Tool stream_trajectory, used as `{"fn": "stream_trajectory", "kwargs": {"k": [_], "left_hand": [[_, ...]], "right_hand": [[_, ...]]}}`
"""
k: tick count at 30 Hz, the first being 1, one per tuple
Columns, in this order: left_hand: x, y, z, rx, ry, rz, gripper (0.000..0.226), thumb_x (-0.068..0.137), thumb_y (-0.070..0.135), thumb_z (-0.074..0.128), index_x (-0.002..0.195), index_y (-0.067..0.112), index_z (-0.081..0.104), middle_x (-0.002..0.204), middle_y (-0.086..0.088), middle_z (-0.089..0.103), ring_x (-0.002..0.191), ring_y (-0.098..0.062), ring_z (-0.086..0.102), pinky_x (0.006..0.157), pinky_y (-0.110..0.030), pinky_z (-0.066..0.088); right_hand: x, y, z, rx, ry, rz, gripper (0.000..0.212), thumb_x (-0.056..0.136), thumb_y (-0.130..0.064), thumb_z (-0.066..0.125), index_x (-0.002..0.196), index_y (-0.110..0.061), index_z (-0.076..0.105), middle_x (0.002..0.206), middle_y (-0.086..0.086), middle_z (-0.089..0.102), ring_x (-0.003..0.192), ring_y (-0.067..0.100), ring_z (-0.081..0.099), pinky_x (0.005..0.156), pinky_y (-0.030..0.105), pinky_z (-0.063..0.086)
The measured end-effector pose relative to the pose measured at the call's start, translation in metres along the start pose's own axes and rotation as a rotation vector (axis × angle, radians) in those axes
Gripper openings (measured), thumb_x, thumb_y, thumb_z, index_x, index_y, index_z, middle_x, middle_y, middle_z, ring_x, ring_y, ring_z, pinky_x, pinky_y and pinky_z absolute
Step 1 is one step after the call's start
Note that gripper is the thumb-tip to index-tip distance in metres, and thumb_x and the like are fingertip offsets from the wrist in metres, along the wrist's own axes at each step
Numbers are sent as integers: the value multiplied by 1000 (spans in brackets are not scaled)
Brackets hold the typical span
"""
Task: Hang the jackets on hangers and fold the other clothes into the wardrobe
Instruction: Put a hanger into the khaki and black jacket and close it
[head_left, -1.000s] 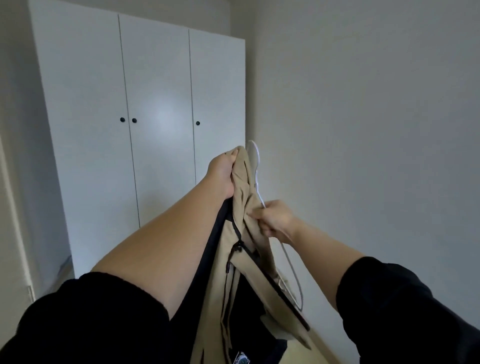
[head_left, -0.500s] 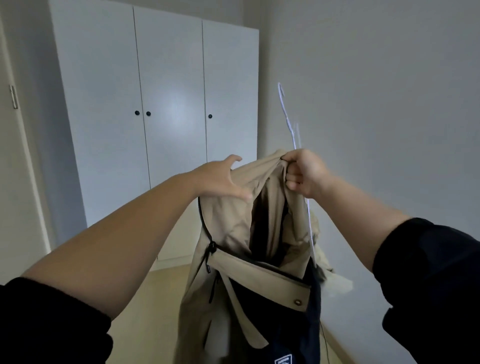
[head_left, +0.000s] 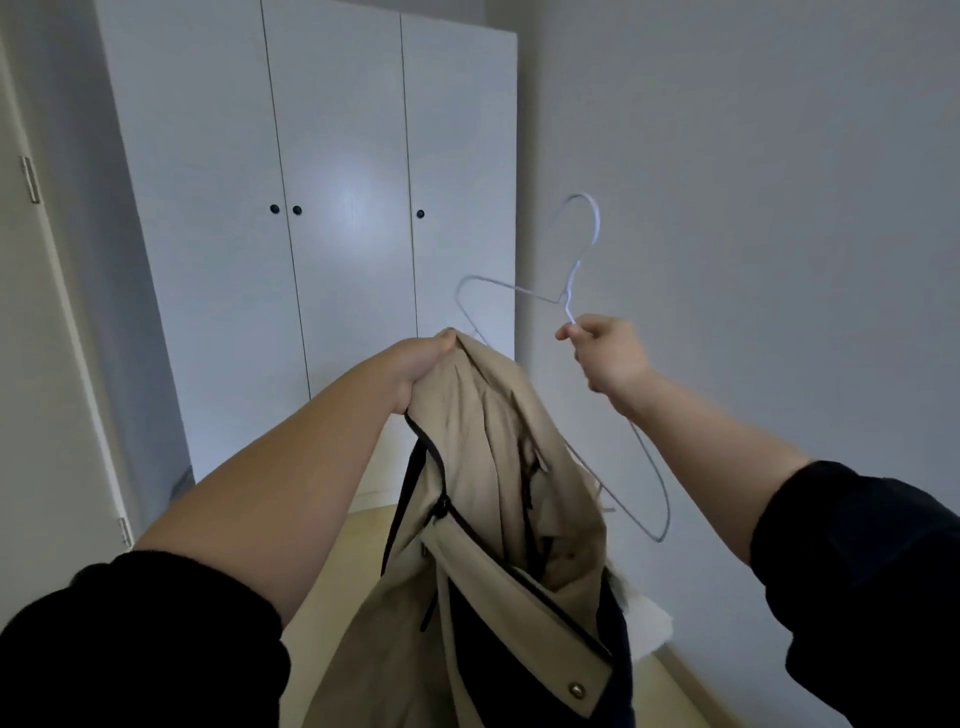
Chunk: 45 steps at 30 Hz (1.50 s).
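A white wardrobe (head_left: 337, 208) with 3 shut doors and 3 dark knobs is seen at the far end of the room, set against a plain grey wall (head_left: 753, 208) on the right, with pale floor (head_left: 363, 525) below.

In front of it a beige jacket (head_left: 493, 467) with a dark lining is held up by the left hand (head_left: 421, 364), whose fingers are closed round a bunch of cloth at the garment's top. The rest hangs straight down, so its long axis is vertical. Which part of the jacket is gripped cannot be told.

A white wire hanger (head_left: 596, 224) is pinched at its neck, just under the hook, by the fingertips of the right hand (head_left: 608, 353). The hook points up. The hanger is tilted: 1 shoulder reaches far and left, ending just beside the top of the jacket, while the other runs down and near, under the right forearm. The bottom wire appears to pass behind the cloth.

The hanger is not yet seated inside the jacket. The opening lies left of and below the right hand, so the coming move is judged to turn on that offset — the far-left shoulder of the hanger is nearest the jacket's top.
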<state>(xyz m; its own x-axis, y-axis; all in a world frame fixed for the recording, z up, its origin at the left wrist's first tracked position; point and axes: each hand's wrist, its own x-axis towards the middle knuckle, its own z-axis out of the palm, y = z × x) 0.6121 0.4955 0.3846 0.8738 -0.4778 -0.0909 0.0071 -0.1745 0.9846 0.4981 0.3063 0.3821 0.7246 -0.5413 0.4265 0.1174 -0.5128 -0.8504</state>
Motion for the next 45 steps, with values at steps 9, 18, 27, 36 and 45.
{"fn": "stream_trajectory", "kwargs": {"k": [9,18,27,36,45], "left_hand": [[14,0,5,195,381,119,58,100,47,34,137,3,43,135,-12,50,108,-25,50,90,-30,40],[26,-15,2,252,457,141,50,99,48,38,123,6,51,132,-15,53,105,-28,53,87,-31,40],[31,-22,-11,433,550,162,29,99,15,36,127,9,46,80,-7,40,79,-23,38,65,-28,33],[44,-33,2,442,561,349,42,96,33,46,61,11,49,64,1,48,74,-23,50,68,-28,35],[40,-46,15,548,605,369,35,91,24,46,58,14,41,65,-2,48,70,-23,48,59,-28,33]], "right_hand": [[-16,20,2,-42,326,-142,40,100,-29,43,73,-6,59,54,0,46,59,23,43,57,30,32],[-24,47,-25,-103,378,35,52,102,-34,38,56,-14,22,53,4,22,51,21,19,51,33,14],[-27,67,-36,-374,263,91,57,101,-42,35,54,-11,28,50,7,31,48,25,31,48,32,23],[-31,64,-28,-406,192,28,58,100,-41,38,52,-12,25,49,7,26,48,23,25,48,33,20],[-36,80,-52,-271,218,85,53,98,-36,43,54,-15,21,53,6,20,52,22,18,50,33,17]]}}
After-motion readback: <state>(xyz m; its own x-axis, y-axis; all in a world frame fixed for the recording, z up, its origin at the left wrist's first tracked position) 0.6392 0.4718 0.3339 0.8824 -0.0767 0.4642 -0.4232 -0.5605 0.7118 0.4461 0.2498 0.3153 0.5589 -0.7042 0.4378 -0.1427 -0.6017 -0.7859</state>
